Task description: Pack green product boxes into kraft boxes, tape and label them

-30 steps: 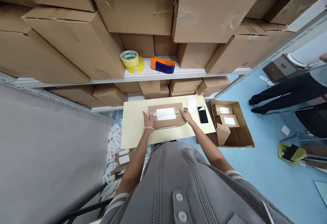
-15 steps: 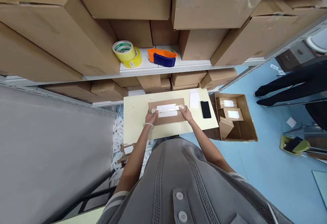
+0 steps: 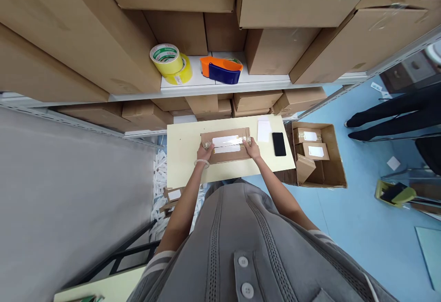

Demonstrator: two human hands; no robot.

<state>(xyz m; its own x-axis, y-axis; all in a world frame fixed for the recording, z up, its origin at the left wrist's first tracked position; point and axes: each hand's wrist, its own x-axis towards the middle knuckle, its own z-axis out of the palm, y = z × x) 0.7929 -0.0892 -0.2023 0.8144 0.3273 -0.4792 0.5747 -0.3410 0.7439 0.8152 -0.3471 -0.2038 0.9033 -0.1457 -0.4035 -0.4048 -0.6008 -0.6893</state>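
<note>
A small brown cardboard parcel [image 3: 225,145] with a white label and clear tape across its top lies on a pale yellow table [image 3: 182,155]. My left hand [image 3: 205,152] grips its left end, fingers curled over the taped edge. At the right end my right hand [image 3: 252,148] holds on in the same way. Both hands press the tape ends down on the parcel's sides.
A black phone [image 3: 279,144] and a white paper slip [image 3: 263,131] lie right of the parcel. An open carton [image 3: 332,155] with labelled parcels stands on the blue floor. Yellow tape rolls [image 3: 170,60] and an orange-blue tape dispenser [image 3: 221,70] sit on the shelf. A person's legs [image 3: 389,118] are at right.
The parcel has tipped flatter on the table and both hands have slid to its ends over the tape. The camera has shifted slightly.
</note>
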